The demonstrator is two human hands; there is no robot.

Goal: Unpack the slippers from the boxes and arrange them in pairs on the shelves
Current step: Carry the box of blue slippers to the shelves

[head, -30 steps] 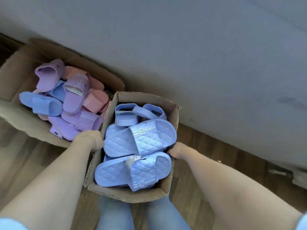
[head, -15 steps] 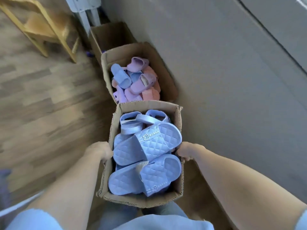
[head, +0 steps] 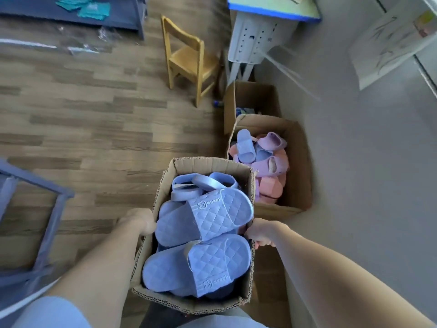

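I hold a cardboard box (head: pixel 165 183) off the floor in front of me. My left hand (head: pixel 138 221) grips its left wall and my right hand (head: pixel 260 233) grips its right wall. Inside lie several quilted blue slippers (head: pixel 208 214), the two top ones side by side, with more blue ones underneath. A second open box (head: pixel 300 162) stands on the floor by the wall. It holds a heap of purple, pink and blue slippers (head: pixel 264 157). A grey-blue shelf frame (head: pixel 47 221) shows at the left edge.
A third cardboard box (head: pixel 255 95) stands behind the second. A small wooden chair (head: pixel 189 60) and a white desk with a blue edge (head: pixel 260 36) are further back. A dark low shelf with teal packets (head: pixel 94 10) sits top left. Grey wall on the right.
The box has come up off the floor and away from the wall with both hands still on it. My view has swung left, so the room and shelf frame now show.
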